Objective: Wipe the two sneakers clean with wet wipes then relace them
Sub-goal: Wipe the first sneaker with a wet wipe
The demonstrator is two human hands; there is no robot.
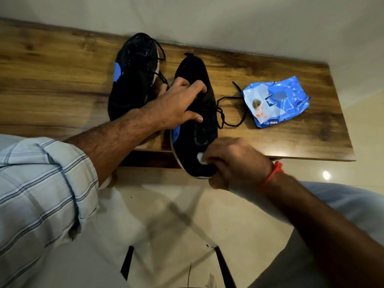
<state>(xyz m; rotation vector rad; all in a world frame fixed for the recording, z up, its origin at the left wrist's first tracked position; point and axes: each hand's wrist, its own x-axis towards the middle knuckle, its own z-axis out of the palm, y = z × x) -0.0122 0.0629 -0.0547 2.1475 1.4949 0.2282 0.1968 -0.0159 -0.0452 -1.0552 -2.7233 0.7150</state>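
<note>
Hard to make out: white wet wipe (201,158), only a small crumpled bit showing, rest hidden under curled fingers of right hand (234,161). Hand blurred; pinches wipe against toe end of near sneaker (194,121), thumb tucked below the sole edge. Red thread (272,175) tied round the right wrist.

Left hand (176,102) grips the same sneaker at its middle, fingers curled into the opening, thumb lying across the laces. Fingertips hidden inside the shoe. Checked shirt sleeve (41,188) rolled up on the left forearm, cut off by the frame edge.

Near sneaker black with a blue patch at the side, pale sole rim, toe hanging past the front edge of the wooden table (52,84), heel farther in. Black lace (230,113) trailing loose to the right, one end reaching to just beside the blue wipes packet (274,101). Packet crinkled, lying flat, print too small to read fully.

Second sneaker (135,75) just left of the first, also black with blue, laces loose, mesh detail lost in shadow.

Table dark-grained wood, pushed against a pale wall (207,15). Pale glossy floor (166,215) below, with a bright light reflection at right. Dark thin legs (126,262) near the bottom edge, partly cut off, cannot tell of what.
</note>
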